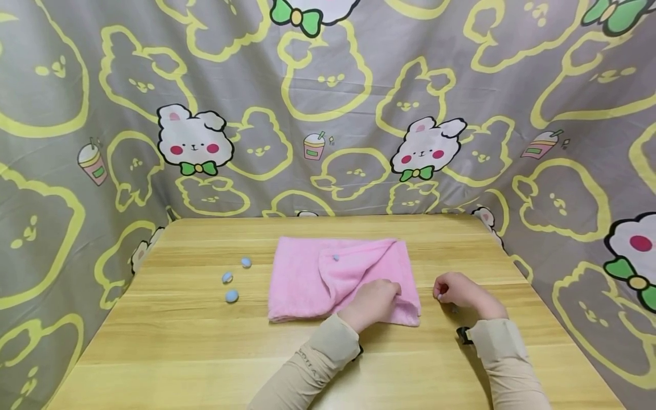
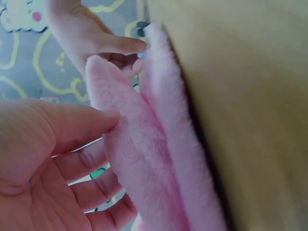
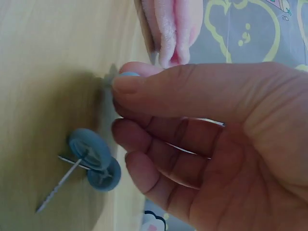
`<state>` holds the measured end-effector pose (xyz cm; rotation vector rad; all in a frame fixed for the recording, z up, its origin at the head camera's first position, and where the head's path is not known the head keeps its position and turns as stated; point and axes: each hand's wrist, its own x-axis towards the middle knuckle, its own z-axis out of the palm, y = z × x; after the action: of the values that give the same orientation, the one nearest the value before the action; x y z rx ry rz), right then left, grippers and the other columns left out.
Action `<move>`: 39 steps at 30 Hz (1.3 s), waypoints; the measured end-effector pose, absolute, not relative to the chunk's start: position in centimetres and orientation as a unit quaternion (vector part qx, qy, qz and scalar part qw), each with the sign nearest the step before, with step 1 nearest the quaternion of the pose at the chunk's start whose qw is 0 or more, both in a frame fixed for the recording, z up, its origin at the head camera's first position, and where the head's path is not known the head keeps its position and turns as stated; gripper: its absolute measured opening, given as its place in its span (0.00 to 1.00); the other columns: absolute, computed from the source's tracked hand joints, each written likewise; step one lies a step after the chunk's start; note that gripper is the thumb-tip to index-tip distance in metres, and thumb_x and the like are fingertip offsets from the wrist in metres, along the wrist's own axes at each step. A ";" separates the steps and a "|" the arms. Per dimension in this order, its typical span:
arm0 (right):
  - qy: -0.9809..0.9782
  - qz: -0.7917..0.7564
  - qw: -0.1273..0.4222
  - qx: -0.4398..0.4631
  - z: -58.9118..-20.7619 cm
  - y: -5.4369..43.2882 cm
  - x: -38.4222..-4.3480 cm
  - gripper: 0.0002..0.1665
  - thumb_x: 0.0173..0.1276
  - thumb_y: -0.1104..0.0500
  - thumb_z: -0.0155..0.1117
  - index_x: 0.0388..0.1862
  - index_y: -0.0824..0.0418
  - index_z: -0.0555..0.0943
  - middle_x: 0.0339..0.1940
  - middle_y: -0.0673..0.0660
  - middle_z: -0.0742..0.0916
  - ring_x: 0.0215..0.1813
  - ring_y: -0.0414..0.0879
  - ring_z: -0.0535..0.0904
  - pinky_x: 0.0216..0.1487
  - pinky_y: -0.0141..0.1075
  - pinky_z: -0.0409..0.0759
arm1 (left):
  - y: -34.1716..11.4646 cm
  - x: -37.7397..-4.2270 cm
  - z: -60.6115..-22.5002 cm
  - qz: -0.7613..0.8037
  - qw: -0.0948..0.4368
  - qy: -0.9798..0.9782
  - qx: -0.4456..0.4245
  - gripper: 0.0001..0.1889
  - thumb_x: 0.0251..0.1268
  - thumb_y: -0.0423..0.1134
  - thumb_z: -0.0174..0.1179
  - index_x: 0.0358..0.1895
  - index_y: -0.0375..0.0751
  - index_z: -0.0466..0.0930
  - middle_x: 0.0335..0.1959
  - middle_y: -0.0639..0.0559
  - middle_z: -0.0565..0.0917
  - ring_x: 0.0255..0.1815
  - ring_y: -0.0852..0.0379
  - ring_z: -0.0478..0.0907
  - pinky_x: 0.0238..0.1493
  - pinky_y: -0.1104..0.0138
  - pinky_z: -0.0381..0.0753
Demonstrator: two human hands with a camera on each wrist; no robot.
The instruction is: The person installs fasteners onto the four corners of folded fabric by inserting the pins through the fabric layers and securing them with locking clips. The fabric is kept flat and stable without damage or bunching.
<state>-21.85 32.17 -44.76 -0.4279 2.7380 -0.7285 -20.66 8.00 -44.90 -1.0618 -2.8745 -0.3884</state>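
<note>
A folded pink plush cloth [image 1: 299, 285] lies on the table, its near right part lifted into an open fold. My left hand [image 1: 371, 304] pinches that raised layer between thumb and fingers, as the cloth edge [image 2: 139, 139] shows in the left wrist view. Right of the cloth, my right hand [image 1: 468, 293] pinches a small blue round-headed piece [image 3: 129, 74] between thumb and forefinger; the rest of it is hidden by the fingers. Beside that hand, two twist pins [image 3: 90, 149] with blue round heads and spiral metal shafts lie on the table.
Left of the cloth, three blue round pieces [image 1: 232, 296] sit on the wooden table [image 1: 179, 353]. A small blue piece [image 1: 336, 258] shows on the cloth's folded upper layer. A grey curtain [image 1: 348, 193] with rabbit prints hangs behind the table and along its sides.
</note>
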 end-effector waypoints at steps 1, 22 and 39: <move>0.947 -0.253 0.130 -0.148 -44.6 32.1 -21.8 0.06 0.58 0.73 0.61 0.26 0.63 0.78 0.23 0.51 0.79 0.28 0.42 0.72 0.30 0.33 0.71 | 7.8 -20.8 -44.8 -0.141 0.024 -0.928 -0.343 0.06 0.67 0.39 0.59 0.39 0.49 0.86 0.35 0.57 0.88 0.36 0.61 0.83 0.41 0.72 0.81; 0.886 -0.398 -0.013 -0.239 -42.3 28.1 -21.7 0.07 0.64 0.63 0.67 0.39 0.65 0.85 0.39 0.60 0.89 0.39 0.33 0.80 0.43 0.31 0.81 | 3.6 -23.4 -41.0 -0.359 0.010 -0.893 -0.271 0.08 0.66 0.34 0.59 0.47 0.45 0.82 0.37 0.53 0.86 0.35 0.63 0.78 0.39 0.74 0.77; 0.867 -0.434 -0.010 -0.243 -42.1 26.0 -22.4 0.06 0.63 0.61 0.68 0.38 0.62 0.85 0.38 0.55 0.88 0.38 0.35 0.78 0.40 0.31 0.78 | 3.4 -23.1 -40.6 -0.399 0.007 -0.877 -0.268 0.09 0.70 0.39 0.58 0.49 0.46 0.81 0.33 0.54 0.84 0.31 0.66 0.76 0.35 0.75 0.76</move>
<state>-22.38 26.04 -42.13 -0.7678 2.7419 -1.3733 -23.06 3.44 -40.61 -0.8388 -2.7418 -1.2490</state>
